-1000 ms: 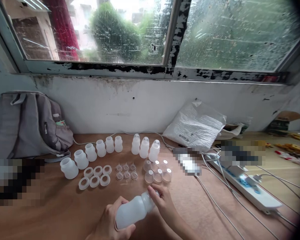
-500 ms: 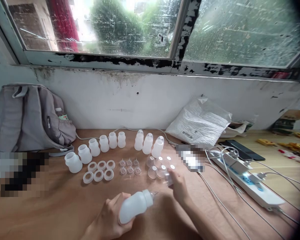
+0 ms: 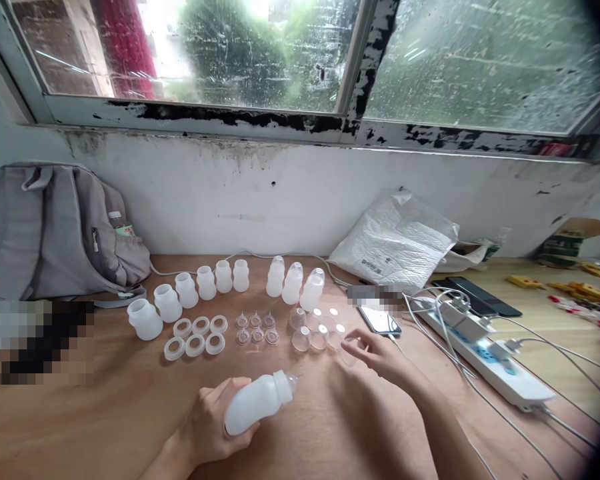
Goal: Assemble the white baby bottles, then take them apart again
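My left hand (image 3: pixel 213 420) grips a white plastic bottle (image 3: pixel 255 405), tilted with its clear teat pointing up and right, low over the wooden desk (image 3: pixel 105 413). My right hand (image 3: pixel 377 353) reaches to the right end of a group of clear dome caps (image 3: pixel 310 330), its fingertips pinched on one clear cap (image 3: pixel 344 347). Behind the caps stand three capped bottles (image 3: pixel 293 283). To the left lie small clear teats (image 3: pixel 255 328), white screw rings (image 3: pixel 195 335) and a curved row of open white bottles (image 3: pixel 186 290).
A grey backpack (image 3: pixel 55 233) leans on the wall at the left. A plastic bag (image 3: pixel 395 243), a phone (image 3: pixel 380 319), a white power strip (image 3: pixel 485 363) with cables and a dark phone (image 3: pixel 480 297) lie to the right.
My right hand left the bottle's top and moved up and right to the clear caps, closing on one. My left hand kept the bottle, shifting slightly left.
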Tool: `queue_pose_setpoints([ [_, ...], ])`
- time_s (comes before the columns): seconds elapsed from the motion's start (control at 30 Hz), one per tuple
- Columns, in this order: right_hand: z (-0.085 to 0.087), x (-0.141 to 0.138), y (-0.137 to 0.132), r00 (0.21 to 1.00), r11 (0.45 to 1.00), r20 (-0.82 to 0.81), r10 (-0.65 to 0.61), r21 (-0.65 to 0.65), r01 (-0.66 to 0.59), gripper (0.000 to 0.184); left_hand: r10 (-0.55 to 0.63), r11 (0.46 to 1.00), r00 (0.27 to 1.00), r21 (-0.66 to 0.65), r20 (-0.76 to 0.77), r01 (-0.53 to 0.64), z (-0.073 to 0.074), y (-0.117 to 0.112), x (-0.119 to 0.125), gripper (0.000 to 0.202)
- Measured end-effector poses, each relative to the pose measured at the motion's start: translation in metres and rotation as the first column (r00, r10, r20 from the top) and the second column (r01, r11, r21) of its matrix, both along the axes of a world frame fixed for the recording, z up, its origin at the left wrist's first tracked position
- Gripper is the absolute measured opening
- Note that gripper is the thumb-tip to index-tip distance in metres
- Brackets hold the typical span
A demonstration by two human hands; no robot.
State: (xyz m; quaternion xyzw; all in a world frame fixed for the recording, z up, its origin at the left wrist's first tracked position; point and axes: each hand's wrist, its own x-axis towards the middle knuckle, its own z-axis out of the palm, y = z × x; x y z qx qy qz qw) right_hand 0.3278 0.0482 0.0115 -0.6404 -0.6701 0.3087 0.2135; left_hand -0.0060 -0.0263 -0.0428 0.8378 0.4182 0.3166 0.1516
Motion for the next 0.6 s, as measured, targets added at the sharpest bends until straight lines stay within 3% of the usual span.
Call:
queue_pose_setpoints([
  [0.13, -0.009, 0.010, -0.003, 0.994, 0.998, 0.104, 0.039, 0.041, -0.043, 0.026, 0.014, 1.000, 1.000, 0.014, -0.008, -0.014, 0.000, 0.001, 0.001, 0.044],
  [0.37, -0.011, -0.001, -0.005, 0.983, 0.997, 0.181, 0.018, 0.074, -0.032, 0.018, -0.014, 1.000, 0.999, 0.015, -0.031, 0.015, -0.002, 0.001, 0.003, 0.047],
  [0.6, -0.013, 0.000, -0.006, 0.988, 0.999, 0.150, 0.028, 0.018, -0.031, 0.027, -0.019, 0.999, 1.000, 0.039, -0.015, 0.019, -0.003, 0.001, 0.005, 0.048],
])
